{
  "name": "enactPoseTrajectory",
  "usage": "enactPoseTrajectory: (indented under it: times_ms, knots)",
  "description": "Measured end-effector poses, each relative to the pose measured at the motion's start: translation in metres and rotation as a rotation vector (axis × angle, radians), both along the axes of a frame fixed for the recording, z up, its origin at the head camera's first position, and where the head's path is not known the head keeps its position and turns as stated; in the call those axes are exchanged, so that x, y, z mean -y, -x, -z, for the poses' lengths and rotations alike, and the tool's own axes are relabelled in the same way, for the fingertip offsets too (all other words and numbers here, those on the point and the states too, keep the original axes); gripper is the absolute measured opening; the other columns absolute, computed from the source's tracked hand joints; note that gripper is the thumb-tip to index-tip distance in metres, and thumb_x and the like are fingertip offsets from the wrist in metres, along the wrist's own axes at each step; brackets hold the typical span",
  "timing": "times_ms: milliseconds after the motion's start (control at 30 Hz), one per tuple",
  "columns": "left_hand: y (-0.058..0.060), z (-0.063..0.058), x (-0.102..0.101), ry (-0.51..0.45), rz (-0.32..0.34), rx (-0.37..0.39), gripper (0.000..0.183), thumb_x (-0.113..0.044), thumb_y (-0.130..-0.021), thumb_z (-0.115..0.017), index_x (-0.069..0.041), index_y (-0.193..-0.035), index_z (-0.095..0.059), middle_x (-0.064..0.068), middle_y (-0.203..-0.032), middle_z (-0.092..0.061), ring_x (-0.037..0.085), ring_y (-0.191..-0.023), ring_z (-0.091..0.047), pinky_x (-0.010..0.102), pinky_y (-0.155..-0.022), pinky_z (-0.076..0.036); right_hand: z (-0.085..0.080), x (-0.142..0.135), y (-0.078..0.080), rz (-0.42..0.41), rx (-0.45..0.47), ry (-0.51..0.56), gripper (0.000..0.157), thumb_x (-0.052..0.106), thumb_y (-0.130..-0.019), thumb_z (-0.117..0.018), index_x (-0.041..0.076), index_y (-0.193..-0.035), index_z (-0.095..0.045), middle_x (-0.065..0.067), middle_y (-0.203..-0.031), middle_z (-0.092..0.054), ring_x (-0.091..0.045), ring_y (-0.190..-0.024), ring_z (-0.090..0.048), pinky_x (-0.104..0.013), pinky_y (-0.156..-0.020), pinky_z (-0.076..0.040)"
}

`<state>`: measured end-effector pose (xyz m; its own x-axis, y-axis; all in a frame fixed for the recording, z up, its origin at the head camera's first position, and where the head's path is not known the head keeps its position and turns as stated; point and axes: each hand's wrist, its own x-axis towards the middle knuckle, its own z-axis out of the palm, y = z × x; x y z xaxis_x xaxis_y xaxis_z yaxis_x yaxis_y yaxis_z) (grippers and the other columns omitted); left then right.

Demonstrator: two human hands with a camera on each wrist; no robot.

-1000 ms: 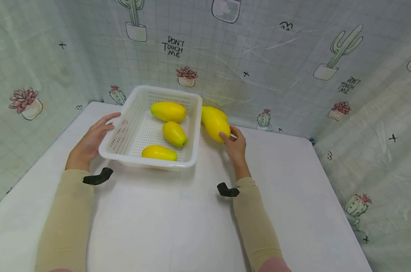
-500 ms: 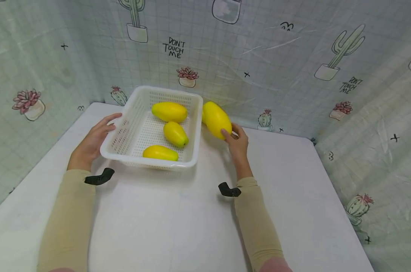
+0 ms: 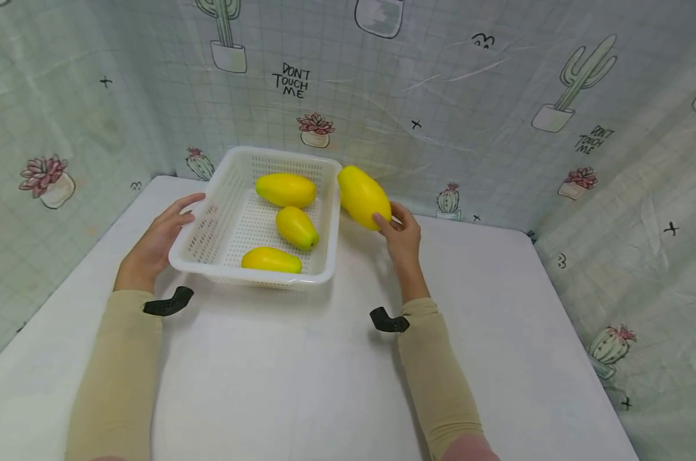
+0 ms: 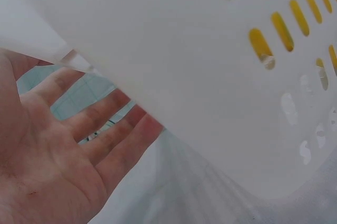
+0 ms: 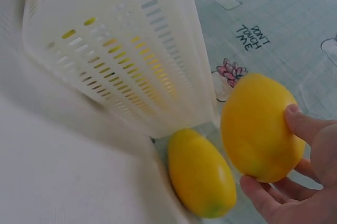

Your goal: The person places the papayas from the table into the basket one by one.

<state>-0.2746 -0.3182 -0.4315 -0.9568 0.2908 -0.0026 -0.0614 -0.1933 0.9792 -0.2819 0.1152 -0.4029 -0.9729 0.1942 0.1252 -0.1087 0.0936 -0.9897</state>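
Note:
My right hand [image 3: 402,237] grips a large yellow papaya [image 3: 364,198] between thumb and fingers, just right of a white plastic basket [image 3: 335,224]. The fruit is raised, its narrow end tilted up toward the basket's right rim. A second papaya [image 5: 201,174] lies beside the basket in the right wrist view; in the head view the held one hides it. My left hand [image 3: 154,243] is at the basket's left side. In the left wrist view its fingers [image 4: 113,145] are spread and fairly straight, with the fingertips at the rim's edge.
Inside the basket lie three papayas, one toward the back [image 3: 285,190], one in the middle [image 3: 297,228] and one near the front wall [image 3: 271,259]. A cactus-printed curtain [image 3: 428,83] hangs behind and beside the white table [image 3: 278,371].
My right hand has raised the papaya from against the other one, its narrow end swinging up toward the basket rim. The left hand and basket stay in place.

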Motion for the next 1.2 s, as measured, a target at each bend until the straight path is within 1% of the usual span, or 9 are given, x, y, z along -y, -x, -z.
enactPoseTrajectory:
  times_ms: [133, 300, 467, 633, 767, 867, 967, 1133, 1200]
  knots:
    - [-0.001, 0.000, 0.000, 0.010, -0.002, -0.002, 0.049, -0.022, -0.098, -0.037, -0.029, -0.144, -0.024, 0.004, -0.149, -0.024, 0.015, -0.119, -0.042, 0.026, -0.082, -0.050, -0.005, 0.002, -0.004, -0.010, -0.007, 0.002, 0.049, 0.029, -0.079, -0.068, 0.016, -0.124, -0.053, -0.003, -0.128, -0.052, -0.021, -0.109, -0.058, -0.028, -0.086, -0.050]
    - [0.000, 0.001, 0.000, 0.027, -0.010, 0.000, 0.048, -0.024, -0.098, -0.038, -0.029, -0.144, -0.024, 0.003, -0.149, -0.023, 0.017, -0.121, -0.040, 0.026, -0.082, -0.050, 0.001, 0.000, 0.001, -0.003, -0.016, -0.002, 0.051, 0.036, -0.077, -0.069, 0.021, -0.122, -0.054, 0.001, -0.126, -0.053, -0.017, -0.106, -0.059, -0.027, -0.086, -0.050]
    - [0.002, 0.003, 0.001, 0.016, -0.001, -0.008, 0.049, -0.023, -0.098, -0.039, -0.029, -0.144, -0.024, 0.004, -0.149, -0.024, 0.017, -0.120, -0.041, 0.027, -0.082, -0.050, 0.008, 0.001, 0.006, 0.001, -0.042, -0.010, 0.053, 0.041, -0.074, -0.070, 0.023, -0.121, -0.055, 0.002, -0.125, -0.054, -0.016, -0.104, -0.059, -0.027, -0.085, -0.051]
    - [0.003, 0.005, 0.002, -0.014, 0.011, -0.013, 0.050, -0.022, -0.098, -0.039, -0.027, -0.145, -0.022, 0.005, -0.149, -0.024, 0.015, -0.119, -0.044, 0.027, -0.082, -0.051, 0.009, 0.002, 0.006, -0.006, -0.053, -0.012, 0.053, 0.043, -0.074, -0.070, 0.023, -0.121, -0.055, 0.003, -0.124, -0.054, -0.015, -0.103, -0.059, -0.026, -0.084, -0.051]
    - [0.003, 0.005, 0.002, -0.005, 0.002, -0.006, 0.051, -0.023, -0.097, -0.040, -0.028, -0.145, -0.023, 0.004, -0.149, -0.025, 0.015, -0.119, -0.044, 0.027, -0.082, -0.051, 0.008, 0.002, 0.005, -0.014, -0.050, -0.012, 0.053, 0.043, -0.073, -0.070, 0.024, -0.120, -0.055, 0.004, -0.124, -0.054, -0.014, -0.103, -0.059, -0.026, -0.084, -0.051]
    - [0.004, 0.005, 0.002, 0.007, -0.008, 0.000, 0.050, -0.023, -0.097, -0.040, -0.029, -0.145, -0.024, 0.003, -0.149, -0.025, 0.015, -0.120, -0.043, 0.028, -0.083, -0.051, 0.006, 0.002, 0.004, -0.029, -0.045, -0.011, 0.053, 0.042, -0.074, -0.070, 0.023, -0.121, -0.055, 0.004, -0.125, -0.053, -0.015, -0.105, -0.059, -0.026, -0.085, -0.051]
    - [0.004, 0.005, 0.002, 0.005, -0.006, -0.001, 0.050, -0.023, -0.097, -0.040, -0.029, -0.145, -0.024, 0.002, -0.149, -0.025, 0.015, -0.120, -0.043, 0.028, -0.083, -0.051, 0.002, 0.003, 0.002, -0.048, -0.040, -0.013, 0.052, 0.037, -0.075, -0.070, 0.021, -0.122, -0.054, 0.003, -0.126, -0.053, -0.016, -0.107, -0.058, -0.027, -0.087, -0.050]
    - [0.004, 0.007, 0.003, 0.000, 0.012, -0.015, 0.050, -0.022, -0.098, -0.038, -0.028, -0.145, -0.023, 0.002, -0.148, -0.025, 0.014, -0.118, -0.045, 0.026, -0.082, -0.050, -0.010, 0.008, -0.007, -0.068, -0.047, -0.029, 0.049, 0.026, -0.080, -0.069, 0.012, -0.125, -0.053, -0.004, -0.129, -0.051, -0.022, -0.110, -0.056, -0.030, -0.089, -0.049]
    - [0.004, 0.008, 0.003, 0.000, 0.013, -0.014, 0.049, -0.022, -0.098, -0.038, -0.028, -0.145, -0.023, 0.002, -0.148, -0.026, 0.013, -0.117, -0.045, 0.026, -0.082, -0.050, -0.013, 0.010, -0.010, -0.069, -0.050, -0.036, 0.049, 0.024, -0.081, -0.068, 0.011, -0.125, -0.052, -0.006, -0.129, -0.051, -0.024, -0.110, -0.056, -0.030, -0.089, -0.049]
